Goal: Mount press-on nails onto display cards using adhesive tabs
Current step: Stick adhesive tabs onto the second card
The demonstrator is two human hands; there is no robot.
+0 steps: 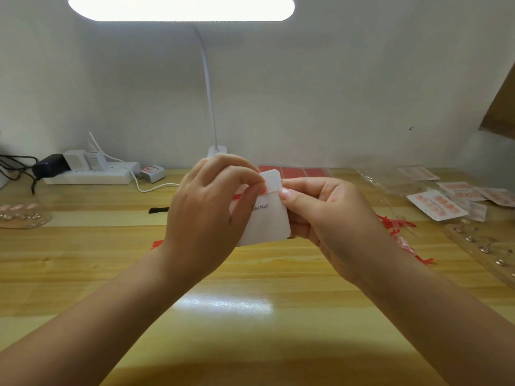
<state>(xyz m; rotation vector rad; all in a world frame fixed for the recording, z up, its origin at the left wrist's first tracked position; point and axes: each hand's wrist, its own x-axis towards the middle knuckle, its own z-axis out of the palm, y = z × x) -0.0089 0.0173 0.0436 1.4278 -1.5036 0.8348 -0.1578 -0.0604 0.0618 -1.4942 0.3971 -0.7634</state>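
Both hands hold a white display card (269,215) above the wooden bench (250,316), in front of the desk lamp (216,150). The left hand (207,218) pinches a red adhesive strip (263,188) at the card's top; the right hand (326,215) grips the card's right edge.

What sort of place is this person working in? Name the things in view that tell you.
Probably a small craft or packing desk for press-on nails: a wooden table against a wall, a desk lamp overhead, finished nail cards at the right, and red adhesive sheets behind the hands.
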